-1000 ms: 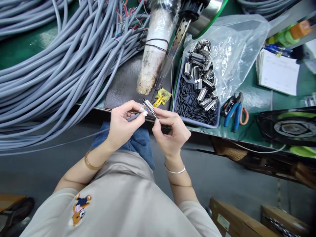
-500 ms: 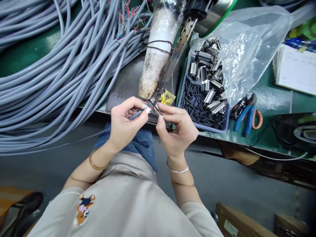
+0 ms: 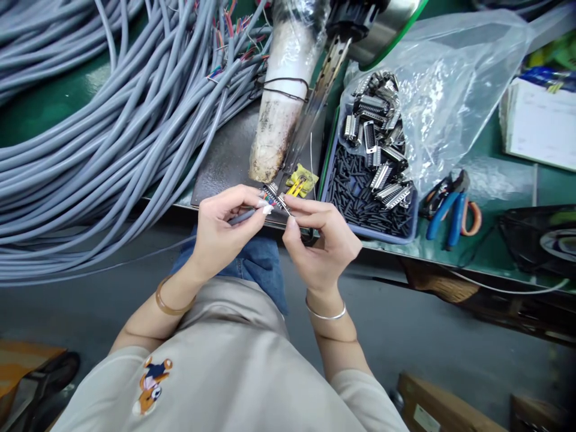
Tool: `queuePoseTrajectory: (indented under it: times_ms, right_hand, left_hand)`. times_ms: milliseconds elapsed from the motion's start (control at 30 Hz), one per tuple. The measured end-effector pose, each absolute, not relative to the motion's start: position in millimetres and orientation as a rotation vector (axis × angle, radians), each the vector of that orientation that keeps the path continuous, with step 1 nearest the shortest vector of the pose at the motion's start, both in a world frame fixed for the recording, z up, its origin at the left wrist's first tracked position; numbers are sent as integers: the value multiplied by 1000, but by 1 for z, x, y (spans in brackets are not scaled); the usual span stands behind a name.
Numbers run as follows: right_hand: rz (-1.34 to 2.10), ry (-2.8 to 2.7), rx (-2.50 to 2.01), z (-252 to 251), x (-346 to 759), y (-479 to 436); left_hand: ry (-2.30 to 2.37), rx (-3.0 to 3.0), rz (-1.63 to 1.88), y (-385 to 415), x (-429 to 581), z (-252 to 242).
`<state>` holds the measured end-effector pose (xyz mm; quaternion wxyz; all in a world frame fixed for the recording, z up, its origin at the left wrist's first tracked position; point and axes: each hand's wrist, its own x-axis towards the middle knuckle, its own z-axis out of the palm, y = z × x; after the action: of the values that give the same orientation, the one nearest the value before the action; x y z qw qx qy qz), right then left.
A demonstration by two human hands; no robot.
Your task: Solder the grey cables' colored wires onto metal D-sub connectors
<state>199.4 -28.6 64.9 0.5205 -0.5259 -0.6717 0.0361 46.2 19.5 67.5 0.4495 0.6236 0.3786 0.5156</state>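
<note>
My left hand (image 3: 225, 225) is closed in a pinch on a grey cable (image 3: 242, 217), whose coloured wire ends (image 3: 267, 197) fan out past the fingertips. A white wrap covers the tip of the left thumb. Just beyond the wires is a metal multi-pin connector (image 3: 275, 195), partly hidden by my fingers. My right hand (image 3: 321, 240) pinches a thin silvery solder wire (image 3: 288, 210) between thumb and fingers, its end close to the connector. Above the connector, the dark shaft of a soldering iron (image 3: 299, 141) slants down, its tip close to the wires.
Many grey cables (image 3: 112, 156) cover the left of the bench. A white wrapped tube (image 3: 279, 120) hangs over the dark plate (image 3: 220, 162). To the right stand a blue bin (image 3: 382, 237) of connectors and black sleeves, then pliers (image 3: 446, 216). A yellow sponge (image 3: 302, 180) lies near my fingers.
Both hands keep their pinches, the left drifting slightly left and down. The iron's shaft and the tube appear a little further left, and more of the connector shows.
</note>
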Motion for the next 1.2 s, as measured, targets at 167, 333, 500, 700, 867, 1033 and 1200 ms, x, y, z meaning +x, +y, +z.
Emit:
queuePoseTrajectory:
  times_ms: [167, 333, 500, 700, 867, 1033, 1200]
  right_hand:
    - [79, -1617, -1257, 65, 199, -26]
    - [63, -1616, -1251, 65, 198, -22]
    - [54, -1604, -1253, 67, 198, -20]
    - [23, -1635, -1245, 72, 198, -20]
    - [-8, -1717, -1277, 72, 198, -24]
    - [-50, -1743, -1298, 70, 199, -29]
    - [18, -1670, -1360, 74, 200, -37]
  left_hand:
    - [976, 1972, 1345, 19, 44, 70]
    - [1014, 2055, 1367, 22, 45, 70]
    - [1015, 2037, 1371, 23, 45, 73]
    - [992, 2042, 1354, 24, 43, 79]
    - [963, 2068, 1235, 23, 39, 79]
    - [945, 2029, 1215, 19, 38, 76]
    - [875, 1889, 1184, 12, 37, 74]
